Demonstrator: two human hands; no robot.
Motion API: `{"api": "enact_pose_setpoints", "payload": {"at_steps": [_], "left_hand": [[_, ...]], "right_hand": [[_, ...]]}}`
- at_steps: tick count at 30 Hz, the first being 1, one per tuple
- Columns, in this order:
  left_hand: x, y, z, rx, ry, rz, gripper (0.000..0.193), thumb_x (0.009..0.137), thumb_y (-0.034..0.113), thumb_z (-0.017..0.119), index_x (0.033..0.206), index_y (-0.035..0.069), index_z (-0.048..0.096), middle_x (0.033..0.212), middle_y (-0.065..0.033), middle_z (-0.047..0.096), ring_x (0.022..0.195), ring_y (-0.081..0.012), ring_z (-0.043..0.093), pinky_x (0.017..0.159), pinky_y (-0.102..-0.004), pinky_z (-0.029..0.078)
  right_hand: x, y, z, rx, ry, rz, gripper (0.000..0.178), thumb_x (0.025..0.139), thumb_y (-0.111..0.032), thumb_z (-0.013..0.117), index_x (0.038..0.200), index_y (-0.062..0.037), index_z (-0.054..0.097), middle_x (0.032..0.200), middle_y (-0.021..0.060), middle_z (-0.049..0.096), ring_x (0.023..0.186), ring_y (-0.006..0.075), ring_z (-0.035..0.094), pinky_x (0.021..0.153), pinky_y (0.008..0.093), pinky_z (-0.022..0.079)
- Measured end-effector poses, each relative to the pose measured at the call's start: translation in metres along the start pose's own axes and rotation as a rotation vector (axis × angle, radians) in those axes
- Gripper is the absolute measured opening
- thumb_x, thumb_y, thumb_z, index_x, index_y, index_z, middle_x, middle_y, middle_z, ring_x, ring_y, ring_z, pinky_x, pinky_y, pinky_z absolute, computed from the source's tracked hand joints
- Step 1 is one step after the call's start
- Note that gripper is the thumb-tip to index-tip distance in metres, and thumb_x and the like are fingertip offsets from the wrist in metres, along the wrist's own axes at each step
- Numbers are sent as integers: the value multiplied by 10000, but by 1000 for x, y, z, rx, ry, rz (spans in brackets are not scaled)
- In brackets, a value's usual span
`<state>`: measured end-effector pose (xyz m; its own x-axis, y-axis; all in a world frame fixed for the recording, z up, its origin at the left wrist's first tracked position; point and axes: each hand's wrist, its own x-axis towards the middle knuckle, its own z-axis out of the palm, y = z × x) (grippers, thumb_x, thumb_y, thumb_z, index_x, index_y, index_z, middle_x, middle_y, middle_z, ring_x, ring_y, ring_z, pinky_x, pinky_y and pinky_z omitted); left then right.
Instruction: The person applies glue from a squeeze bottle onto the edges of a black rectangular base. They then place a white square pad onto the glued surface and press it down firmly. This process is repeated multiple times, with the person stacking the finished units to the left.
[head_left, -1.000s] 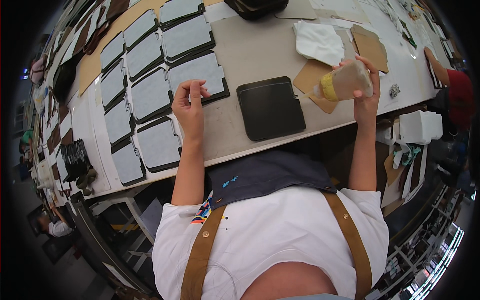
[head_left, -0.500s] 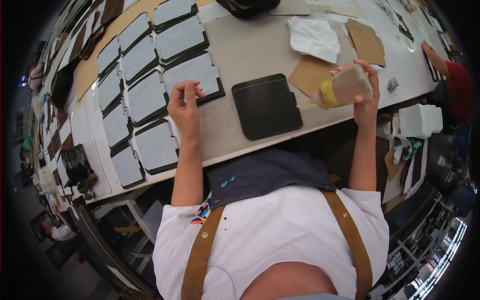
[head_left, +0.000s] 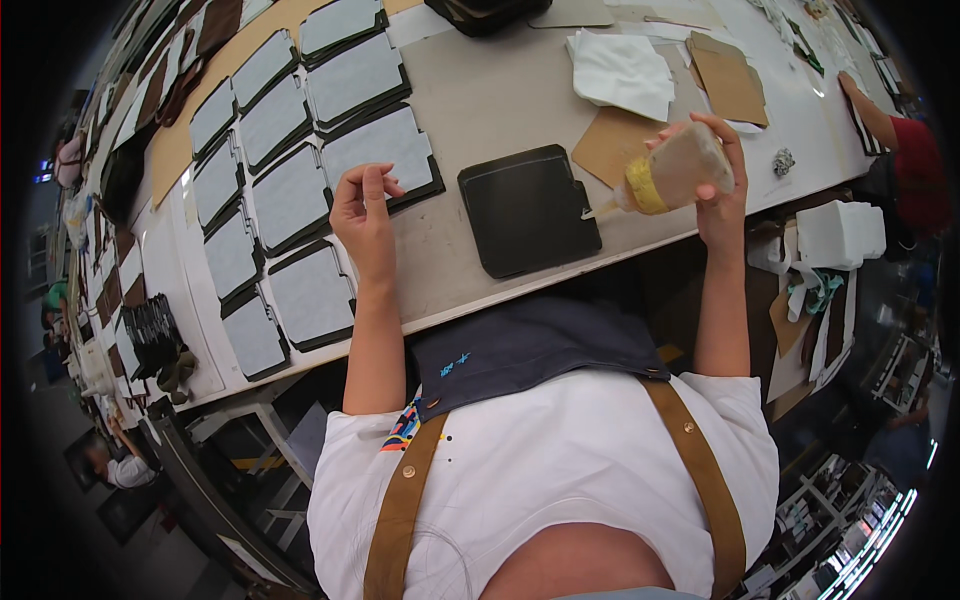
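Note:
My right hand is wrapped round a translucent squeeze bottle with yellow tape about its neck, tipped sideways. Its thin nozzle points left, with the tip at the notched right edge of a black, flat panel. A small white spot shows at that tip. This panel lies alone in front of me near the table's edge. My left hand hovers over the table to its left, fingers curled in with the thumb alongside, and nothing shows in it. Beside that hand is a black panel with a pale grey sheet on top.
Several similar grey-topped panels lie in overlapping columns on the left of the table. White sheets and brown card pieces lie at the far right. A black bag-like item sits at the back. Another person's arm reaches in at right.
My right hand has brought the bottle a little left, and its nozzle tip now meets the panel's right edge, where a white spot appears. My left hand stays nearly in place.

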<state>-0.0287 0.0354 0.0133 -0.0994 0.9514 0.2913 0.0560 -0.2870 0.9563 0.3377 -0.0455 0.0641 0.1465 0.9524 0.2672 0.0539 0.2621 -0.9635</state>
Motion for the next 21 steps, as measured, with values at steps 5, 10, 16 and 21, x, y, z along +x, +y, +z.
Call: {"api": "enact_pose_setpoints", "payload": {"at_steps": [5,10,16,21], "left_hand": [[-1,1,0,-6,1,-10,222,1033,198,590,945,14,678,779,-20,629,720,-84,586,756,-243,476],[-2,0,-1,5,-5,-3,223,1035,200,587,951,14,677,790,-21,632,720,-82,586,749,-239,472],[-2,0,-1,41,-25,7,238,1054,197,546,981,0,658,807,-34,633,749,-90,593,772,-246,477],[-2,3,0,34,-15,32,234,1045,204,565,969,9,668,799,-23,633,752,-83,593,777,-244,472]], "right_hand": [[-12,-2,-2,23,23,24,963,710,-621,820,1376,-25,462,1143,173,656,1066,304,679,965,439,538],[-36,-7,-4,12,156,116,1028,706,-694,781,1397,-19,427,1185,172,616,1116,330,652,986,473,534],[-87,-6,-10,271,506,253,851,858,-597,707,1413,-20,416,1266,150,575,1238,311,580,995,449,525],[-127,-14,12,57,637,195,737,896,-470,725,1393,-26,408,1286,150,560,1205,265,567,1017,407,482]]}}
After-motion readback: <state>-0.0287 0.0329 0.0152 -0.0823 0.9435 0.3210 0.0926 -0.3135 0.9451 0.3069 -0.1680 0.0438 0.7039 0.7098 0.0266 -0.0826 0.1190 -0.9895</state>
